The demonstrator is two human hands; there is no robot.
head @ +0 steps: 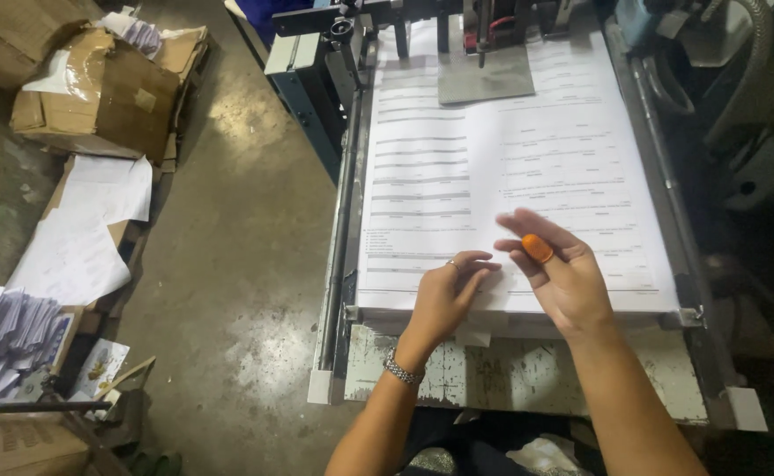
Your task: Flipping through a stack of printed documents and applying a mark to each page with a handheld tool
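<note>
While both forearms reach in from the near edge, the left hand (447, 295) pinches the near edge of the stack of printed sheets (493, 167) on the worktop (528, 375). Just right of it, the right hand (559, 273) hovers released, fingers spread, with 1 orange rubber fingertip (537, 249). Farther off, a grey metal plate (486, 75) rests on the stack. Cardboard boxes (96, 92) lie far left on the floor.

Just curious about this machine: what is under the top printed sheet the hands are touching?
Under the top printed sheet lies a stack of paper, seen only at its near edge. The left hand and right hand rest there. Lower sheets' faces are covered.
</note>
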